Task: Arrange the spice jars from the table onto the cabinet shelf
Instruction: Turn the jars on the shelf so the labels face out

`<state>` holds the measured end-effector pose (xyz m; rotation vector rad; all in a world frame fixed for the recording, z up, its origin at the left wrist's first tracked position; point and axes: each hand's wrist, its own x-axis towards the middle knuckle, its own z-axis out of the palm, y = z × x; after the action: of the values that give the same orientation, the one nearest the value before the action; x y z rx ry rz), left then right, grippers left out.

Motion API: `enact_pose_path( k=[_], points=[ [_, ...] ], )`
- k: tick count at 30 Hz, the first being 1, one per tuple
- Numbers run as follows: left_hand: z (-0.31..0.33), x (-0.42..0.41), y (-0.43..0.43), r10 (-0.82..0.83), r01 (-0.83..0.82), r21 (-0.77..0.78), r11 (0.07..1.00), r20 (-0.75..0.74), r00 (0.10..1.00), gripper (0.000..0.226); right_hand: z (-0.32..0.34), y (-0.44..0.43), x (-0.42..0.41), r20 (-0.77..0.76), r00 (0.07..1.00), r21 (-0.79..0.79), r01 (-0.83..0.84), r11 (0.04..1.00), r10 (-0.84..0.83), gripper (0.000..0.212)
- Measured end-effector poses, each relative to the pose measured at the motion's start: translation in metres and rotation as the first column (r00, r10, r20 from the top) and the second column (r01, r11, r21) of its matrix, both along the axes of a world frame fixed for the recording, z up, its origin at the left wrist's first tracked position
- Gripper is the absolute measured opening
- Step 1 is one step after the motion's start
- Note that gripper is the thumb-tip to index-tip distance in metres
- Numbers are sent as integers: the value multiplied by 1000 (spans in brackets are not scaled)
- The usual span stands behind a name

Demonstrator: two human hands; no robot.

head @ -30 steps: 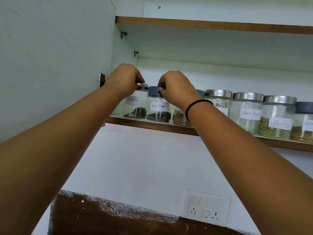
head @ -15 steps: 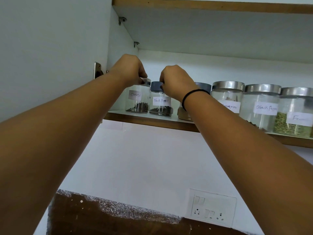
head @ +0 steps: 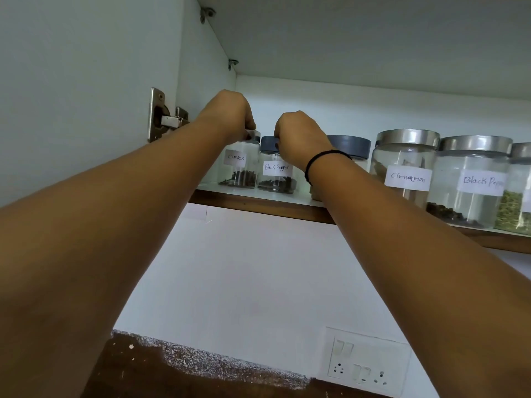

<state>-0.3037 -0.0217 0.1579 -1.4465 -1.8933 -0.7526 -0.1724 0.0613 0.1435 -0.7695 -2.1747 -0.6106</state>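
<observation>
both arms reach up to the left end of the cabinet shelf (head: 258, 203), where the spice jars stand in a row; the left grip (head: 227, 116) is curled down over the silver lid of the cloves jar (head: 241, 170), fingertips clasping the lid's rim; this jar is the leftmost in the row, upright on the shelf, just beside the cabinet's left wall, with a small heap of dark cloves in its bottom; the right grip (head: 301, 136) is clenched round the dark grey lid of the small black pepper jar (head: 276, 175), which stands upright just right of the cloves jar; whether the two jars touch i cannot tell; a black band (head: 319, 158) circles the right wrist; behind that wrist stands a grey-lidded jar (head: 349, 146), its body and label mostly hidden by the arm; further right come the cinnamon jar (head: 405, 168) with a silver lid, then a large black pepper jar (head: 471, 188), also silver-lidded, and at the right edge of the view a jar with green contents (head: 514, 215), only partly in frame; these larger jars stand close together; on the left the open cabinet door (head: 86, 81) hangs from a metal hinge (head: 161, 117); below the shelf is a white wall (head: 258, 268) with a switch plate (head: 366, 366) low on the right, and a brown surface (head: 172, 380) with a speckled edge at the bottom.
</observation>
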Motion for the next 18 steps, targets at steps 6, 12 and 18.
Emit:
enact_pose_path(
  k=[6, 12, 18],
  points=[
    [-1, -10, 18, 19, -20, -7, 1000, -50, 999, 27, -1, 20, -11, -19, 999, -31, -35, 999, 35, 14],
    [-6, -16, 29, 8, -7, 16, 1000, -76, 997, 21, -2, 26, -13, 37, 998, -71, -51, 996, 54, 16],
    [-23, -20, 39, 15, -8, 88, 996, -76, 997, 51, -8, 25, -12, 85, 992, -131, -82, 988, 93, 26]
  ],
)
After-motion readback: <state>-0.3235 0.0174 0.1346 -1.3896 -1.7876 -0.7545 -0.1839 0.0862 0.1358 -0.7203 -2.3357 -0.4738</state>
